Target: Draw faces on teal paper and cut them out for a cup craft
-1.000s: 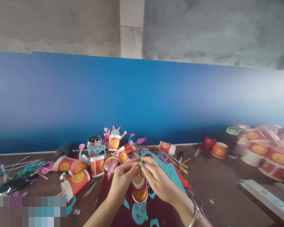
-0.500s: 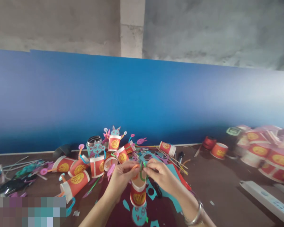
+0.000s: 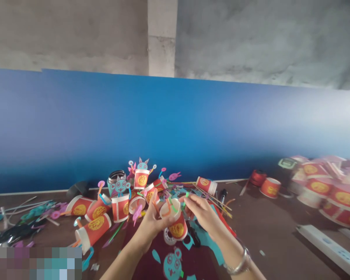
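A red-and-white paper cup (image 3: 178, 230) with a yellow emblem is tilted in my left hand (image 3: 150, 223), whose thumb and fingers wrap its rim and side. Bent orange and green straw pieces (image 3: 169, 209) show inside the cup mouth. At the cup's right side my right hand (image 3: 200, 210) pinches a green straw (image 3: 187, 195); its fingers partly hide it. Below lies a light-blue paper animal face (image 3: 172, 266) with a drawn face and a green piece at its edge. A white tape roll (image 3: 169, 236) sits just under the cup.
Several decorated cups (image 3: 120, 208) with straw arms crowd the left and back. Blue paper (image 3: 212, 243), thin sticks (image 3: 212, 197) and a black marker (image 3: 223, 195) lie on the right. A white power strip (image 3: 329, 245) and stacked cups (image 3: 344, 196) are farther right.
My left hand has shifted from the straws to the cup's side. The cup is now lifted and tilted, showing the tape roll beneath. My right hand has moved slightly right with the green straw.
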`<state>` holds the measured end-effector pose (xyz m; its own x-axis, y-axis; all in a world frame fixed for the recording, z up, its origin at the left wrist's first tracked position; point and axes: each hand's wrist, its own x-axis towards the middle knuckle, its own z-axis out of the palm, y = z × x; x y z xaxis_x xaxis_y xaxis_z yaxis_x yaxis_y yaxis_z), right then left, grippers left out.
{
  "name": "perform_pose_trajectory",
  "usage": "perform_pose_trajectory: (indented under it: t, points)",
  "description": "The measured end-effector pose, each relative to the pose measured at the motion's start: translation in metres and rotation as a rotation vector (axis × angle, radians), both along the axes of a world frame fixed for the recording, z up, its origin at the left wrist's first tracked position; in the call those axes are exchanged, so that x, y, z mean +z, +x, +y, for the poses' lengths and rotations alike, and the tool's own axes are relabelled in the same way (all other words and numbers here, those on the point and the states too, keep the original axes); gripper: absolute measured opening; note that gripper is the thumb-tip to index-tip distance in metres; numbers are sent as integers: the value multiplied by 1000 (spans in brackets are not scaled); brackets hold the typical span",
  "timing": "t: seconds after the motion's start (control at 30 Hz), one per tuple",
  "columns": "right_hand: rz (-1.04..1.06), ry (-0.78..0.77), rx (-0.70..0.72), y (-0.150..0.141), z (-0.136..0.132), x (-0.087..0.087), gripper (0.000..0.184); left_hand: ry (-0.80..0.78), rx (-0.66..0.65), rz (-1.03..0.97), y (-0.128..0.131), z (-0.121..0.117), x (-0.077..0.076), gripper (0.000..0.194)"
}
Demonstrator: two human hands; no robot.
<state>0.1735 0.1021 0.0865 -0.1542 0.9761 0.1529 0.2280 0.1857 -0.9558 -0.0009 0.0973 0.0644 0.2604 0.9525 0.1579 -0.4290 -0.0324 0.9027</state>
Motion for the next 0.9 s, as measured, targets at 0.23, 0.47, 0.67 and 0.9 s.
perform_pose_trajectory:
  t: [0.23, 0.47, 0.67, 0.9]
  points:
    - [-20, 68, 254, -9, -2, -14, 59, -3, 113, 64, 1, -3, 11, 98]
    - [59, 103, 190, -21, 5, -23, 50, -4, 42, -89, 1, -4, -9, 76]
    - [103, -107, 303, 2, 8, -18, 78, -93, -17, 4, -9, -5, -34, 60]
    - [-253, 179, 65, 4, 0, 4, 26, -113, -140, 128, -12, -17, -41, 64]
